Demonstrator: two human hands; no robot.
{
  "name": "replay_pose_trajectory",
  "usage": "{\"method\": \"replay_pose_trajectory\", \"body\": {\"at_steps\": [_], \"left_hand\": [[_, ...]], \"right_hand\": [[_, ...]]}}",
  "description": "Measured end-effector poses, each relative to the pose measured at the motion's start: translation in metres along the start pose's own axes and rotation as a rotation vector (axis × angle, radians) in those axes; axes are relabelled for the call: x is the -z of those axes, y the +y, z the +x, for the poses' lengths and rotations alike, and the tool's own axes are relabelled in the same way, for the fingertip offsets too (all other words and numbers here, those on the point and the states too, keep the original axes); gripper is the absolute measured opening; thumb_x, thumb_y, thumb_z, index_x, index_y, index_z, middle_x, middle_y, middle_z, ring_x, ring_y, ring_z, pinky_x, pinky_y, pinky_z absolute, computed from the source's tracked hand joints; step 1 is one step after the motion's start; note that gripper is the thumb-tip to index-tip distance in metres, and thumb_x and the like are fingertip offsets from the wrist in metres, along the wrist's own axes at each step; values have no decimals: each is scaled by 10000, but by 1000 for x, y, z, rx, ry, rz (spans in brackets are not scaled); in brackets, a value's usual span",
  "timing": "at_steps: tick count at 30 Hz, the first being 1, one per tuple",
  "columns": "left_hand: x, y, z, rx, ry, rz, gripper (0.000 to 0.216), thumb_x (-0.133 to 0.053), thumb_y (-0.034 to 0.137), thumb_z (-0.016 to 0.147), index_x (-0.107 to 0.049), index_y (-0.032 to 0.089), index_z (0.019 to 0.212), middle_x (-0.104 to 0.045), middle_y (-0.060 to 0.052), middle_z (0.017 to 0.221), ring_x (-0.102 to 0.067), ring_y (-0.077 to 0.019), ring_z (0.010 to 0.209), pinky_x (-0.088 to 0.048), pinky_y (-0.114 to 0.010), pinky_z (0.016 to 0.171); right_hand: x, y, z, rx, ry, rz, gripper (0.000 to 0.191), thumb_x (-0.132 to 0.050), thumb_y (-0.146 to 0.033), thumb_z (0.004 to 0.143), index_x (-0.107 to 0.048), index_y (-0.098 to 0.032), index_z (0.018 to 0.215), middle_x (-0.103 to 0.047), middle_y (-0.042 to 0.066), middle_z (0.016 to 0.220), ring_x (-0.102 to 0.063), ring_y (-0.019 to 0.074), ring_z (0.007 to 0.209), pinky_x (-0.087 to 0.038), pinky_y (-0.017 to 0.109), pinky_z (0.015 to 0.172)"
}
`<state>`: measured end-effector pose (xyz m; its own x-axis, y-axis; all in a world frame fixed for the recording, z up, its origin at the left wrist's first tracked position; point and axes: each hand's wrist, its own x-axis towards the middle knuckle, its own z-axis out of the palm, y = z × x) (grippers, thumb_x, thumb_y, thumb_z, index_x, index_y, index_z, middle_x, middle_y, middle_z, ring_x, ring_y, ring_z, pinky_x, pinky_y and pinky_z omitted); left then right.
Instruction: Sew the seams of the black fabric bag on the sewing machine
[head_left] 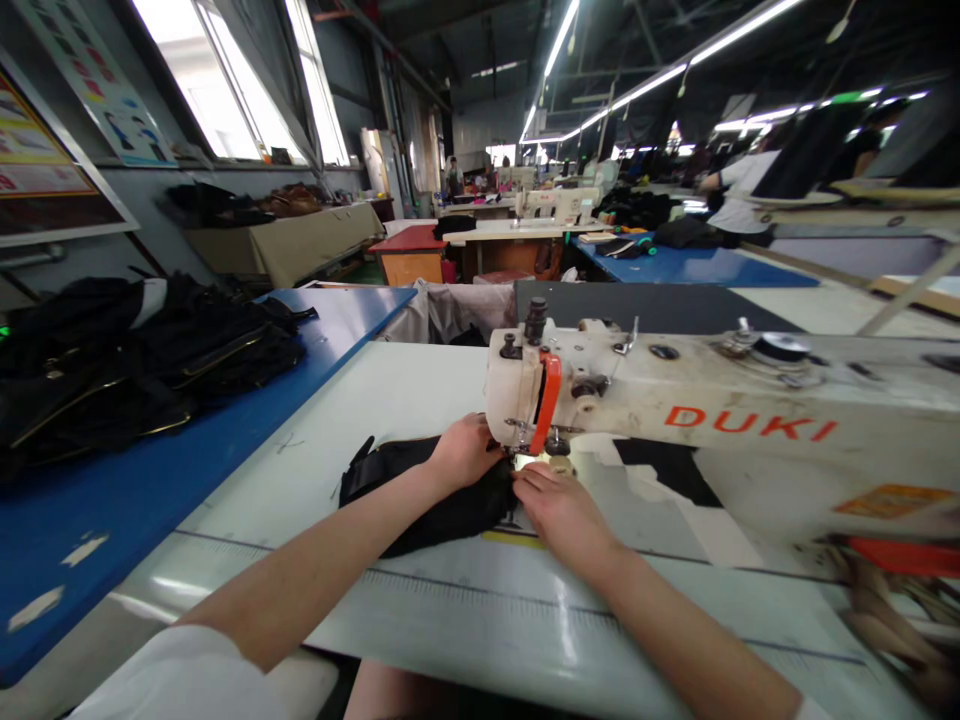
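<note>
A black fabric bag [457, 515] with a zip along its top edge lies on the pale sewing table, its right end under the head of a white sewing machine [630, 380]. My left hand [466, 452] rests over the bag's upper right part, fingers curled onto the cloth just left of the needle; its fingertips are partly hidden by the machine head. On the needle's other side, my right hand [559, 508] has bent fingers closed together at the bag's right edge. The needle and presser foot are mostly hidden between both hands.
Left of the machine, a blue table [300, 385] bears a heap of black bags [142, 360] with gold zips. Ruler markings [480, 590] run along the front of my table. Farther off stand another sewing machine [559, 205] and a red-topped table [409, 240].
</note>
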<state>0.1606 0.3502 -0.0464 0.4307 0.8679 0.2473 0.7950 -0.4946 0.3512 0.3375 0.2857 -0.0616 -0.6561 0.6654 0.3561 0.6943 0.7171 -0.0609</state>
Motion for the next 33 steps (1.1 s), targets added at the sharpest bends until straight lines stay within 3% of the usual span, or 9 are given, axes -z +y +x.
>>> {"method": "replay_pose_trajectory", "body": {"at_steps": [20,33], "left_hand": [[-8,-12,2,-59,26,-335,209,-621,175,753,-692,184,950,-688,-43,1029,-610,-215,1006,-483,-331,912],[-6,-17,5,-51,16,-428,232,-601,135,760,-669,172,978,-680,-42,1060,-614,-208,1005,-462,-319,937]], "right_hand": [[0,-2,-7,-37,-2,-37,94,-562,-72,823,-607,-153,836,-656,68,939,-555,222,951,-437,349,810],[-5,2,-9,-14,22,-8,81,-587,-91,820,-608,-150,871,-655,72,988,-548,231,1018,-451,377,871]]}}
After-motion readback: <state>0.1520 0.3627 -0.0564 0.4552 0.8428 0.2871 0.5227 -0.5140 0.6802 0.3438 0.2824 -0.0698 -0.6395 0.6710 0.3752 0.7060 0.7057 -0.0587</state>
